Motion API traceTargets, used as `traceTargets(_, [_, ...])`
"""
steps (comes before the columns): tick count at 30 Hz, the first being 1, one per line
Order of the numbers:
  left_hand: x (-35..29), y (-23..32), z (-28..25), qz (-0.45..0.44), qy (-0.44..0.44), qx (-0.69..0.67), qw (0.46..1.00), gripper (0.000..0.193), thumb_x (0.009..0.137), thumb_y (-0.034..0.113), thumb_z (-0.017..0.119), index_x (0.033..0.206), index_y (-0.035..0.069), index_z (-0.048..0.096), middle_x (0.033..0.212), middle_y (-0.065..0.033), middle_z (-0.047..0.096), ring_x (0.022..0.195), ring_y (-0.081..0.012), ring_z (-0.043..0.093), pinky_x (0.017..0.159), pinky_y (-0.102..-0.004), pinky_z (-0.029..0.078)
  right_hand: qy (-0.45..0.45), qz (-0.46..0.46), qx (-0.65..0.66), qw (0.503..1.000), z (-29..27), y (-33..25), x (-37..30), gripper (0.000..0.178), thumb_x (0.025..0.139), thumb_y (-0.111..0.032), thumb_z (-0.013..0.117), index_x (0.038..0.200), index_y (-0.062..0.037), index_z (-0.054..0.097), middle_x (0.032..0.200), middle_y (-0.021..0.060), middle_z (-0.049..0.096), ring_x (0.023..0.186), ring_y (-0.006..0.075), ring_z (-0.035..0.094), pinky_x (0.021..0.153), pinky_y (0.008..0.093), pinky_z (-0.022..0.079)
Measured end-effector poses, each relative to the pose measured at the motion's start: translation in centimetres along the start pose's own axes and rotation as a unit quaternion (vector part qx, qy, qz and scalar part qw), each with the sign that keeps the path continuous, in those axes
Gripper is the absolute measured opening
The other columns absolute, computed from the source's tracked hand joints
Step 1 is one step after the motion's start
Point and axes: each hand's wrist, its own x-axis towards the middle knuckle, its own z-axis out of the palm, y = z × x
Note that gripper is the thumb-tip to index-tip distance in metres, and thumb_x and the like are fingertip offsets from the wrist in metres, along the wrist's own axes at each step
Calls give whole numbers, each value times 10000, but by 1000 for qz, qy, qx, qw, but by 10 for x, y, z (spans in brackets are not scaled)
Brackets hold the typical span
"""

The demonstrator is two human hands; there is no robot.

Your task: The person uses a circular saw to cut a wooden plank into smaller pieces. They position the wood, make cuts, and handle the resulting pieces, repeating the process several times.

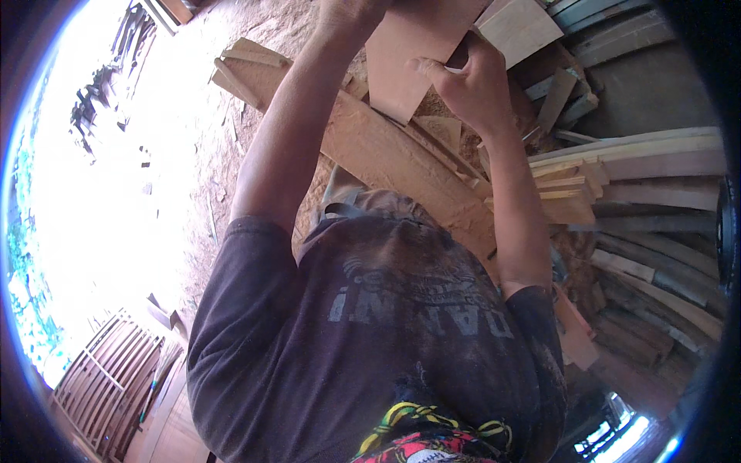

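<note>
A flat, light brown wooden board (401, 54) is tilted up in front of me near the upper edge of the head view. My right hand (475, 91) grips its right edge, with the thumb lying across the face and the fingers behind. At the board's upper left is my left hand (353, 11); the picture's edge cuts it off, and its fingers do not show. Below the board runs a long, sawdust-covered plank (378, 150), crossing in front of my body at a slant.
Wood offcuts (563, 96) and stacked planks (648, 162) crowd the right side. A paler board (521, 35) lies beyond my right hand. Sawdust covers the ground (224, 131) at left. A slatted wooden frame (108, 386) stands at lower left.
</note>
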Motion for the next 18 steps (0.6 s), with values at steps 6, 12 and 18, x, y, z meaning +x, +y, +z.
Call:
traceTargets(6, [-10,-19,-8,85,-28,-40,995,660,1036,648,534,878,17,647,728,23,545,708,-108,497,616,-315,412,13,4,5,1000,20,4,-18,368,833,-202,843,1098,18,712,1041,160,785,983,268,764,877,391,579])
traceTargets(12, [-53,-113,-50,14,-135,-79,988,569,1063,561,563,1010,4,665,828,17,617,790,-89,567,683,-287,452,-101,38,-30,994,48,42,-32,417,867,-338,822,1099,-8,717,1006,204,761,936,378,744,839,448,578])
traceTargets(18, [-83,-177,-94,-150,-365,-65,917,571,968,479,760,1192,-29,626,1093,-56,678,1062,-170,616,974,-344,486,-36,-26,-46,998,67,67,-54,438,858,-404,818,1085,-43,718,856,209,730,799,407,730,746,516,572])
